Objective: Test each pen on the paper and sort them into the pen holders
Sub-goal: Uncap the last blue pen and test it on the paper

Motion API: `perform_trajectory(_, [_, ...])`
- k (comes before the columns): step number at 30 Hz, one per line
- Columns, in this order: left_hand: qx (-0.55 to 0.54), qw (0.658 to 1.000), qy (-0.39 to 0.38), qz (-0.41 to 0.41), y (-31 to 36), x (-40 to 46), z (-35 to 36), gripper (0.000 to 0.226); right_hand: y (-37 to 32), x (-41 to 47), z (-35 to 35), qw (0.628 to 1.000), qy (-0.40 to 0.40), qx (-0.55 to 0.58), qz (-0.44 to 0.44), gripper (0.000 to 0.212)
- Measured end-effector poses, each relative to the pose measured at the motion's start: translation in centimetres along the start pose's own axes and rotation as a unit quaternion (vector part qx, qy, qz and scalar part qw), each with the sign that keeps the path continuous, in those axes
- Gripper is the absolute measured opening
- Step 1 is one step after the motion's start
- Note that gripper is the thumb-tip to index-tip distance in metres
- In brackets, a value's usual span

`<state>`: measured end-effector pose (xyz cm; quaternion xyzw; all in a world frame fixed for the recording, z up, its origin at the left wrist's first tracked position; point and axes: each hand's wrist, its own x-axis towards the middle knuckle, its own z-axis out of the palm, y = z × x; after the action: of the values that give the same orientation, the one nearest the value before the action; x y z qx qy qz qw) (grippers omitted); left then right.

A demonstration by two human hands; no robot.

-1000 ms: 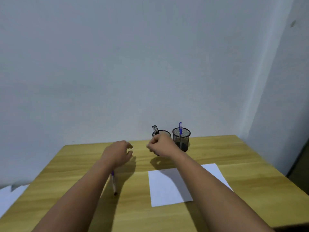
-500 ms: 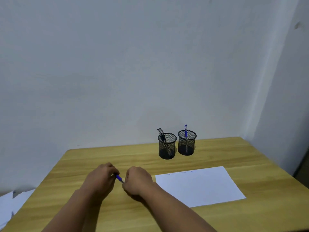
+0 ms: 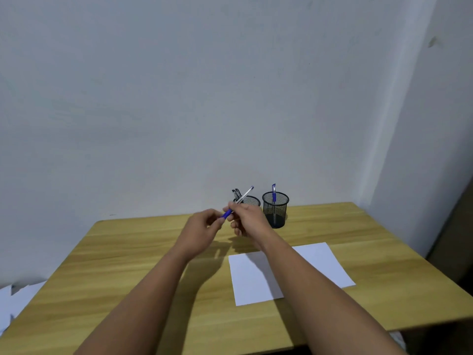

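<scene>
A blue pen (image 3: 240,199) is held in the air between both hands, slanting up to the right. My right hand (image 3: 247,220) grips its clear barrel. My left hand (image 3: 202,226) pinches its blue lower end. Behind them stand two black mesh pen holders. The left holder (image 3: 253,201), partly hidden by my right hand, has black pens (image 3: 236,193) in it. The right holder (image 3: 275,210) contains one blue pen (image 3: 273,193). A white sheet of paper (image 3: 322,265) lies on the wooden table (image 3: 128,252), under my right forearm.
The table stands against a pale wall in a corner, with its right edge near a side wall. Loose white sheets (image 3: 12,298) lie beyond the table's left edge.
Both hands picked the blue pen up from the table's left side and have lifted it forward, in front of the left holder.
</scene>
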<state>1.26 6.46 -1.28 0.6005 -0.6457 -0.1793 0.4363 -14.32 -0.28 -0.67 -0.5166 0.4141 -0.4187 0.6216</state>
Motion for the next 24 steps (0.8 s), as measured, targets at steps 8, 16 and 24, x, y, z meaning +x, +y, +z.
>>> perform_trajectory(8, [-0.092,0.991,-0.085,-0.042,5.1,2.3,3.3,0.033,-2.8,0.5,-5.1,0.987,0.134,0.067,-0.052,0.035])
perform_trajectory(16, [0.106,0.984,-0.028,-0.140,-3.8,-0.3,2.1,0.021,-5.7,0.3,-16.3,0.959,0.273,0.015,-0.067,0.029])
perform_trajectory(24, [0.421,0.903,0.007,-0.084,-8.6,-1.6,3.6,0.028,0.4,-0.5,-17.2,0.971,0.222,-0.065,-0.062,0.023])
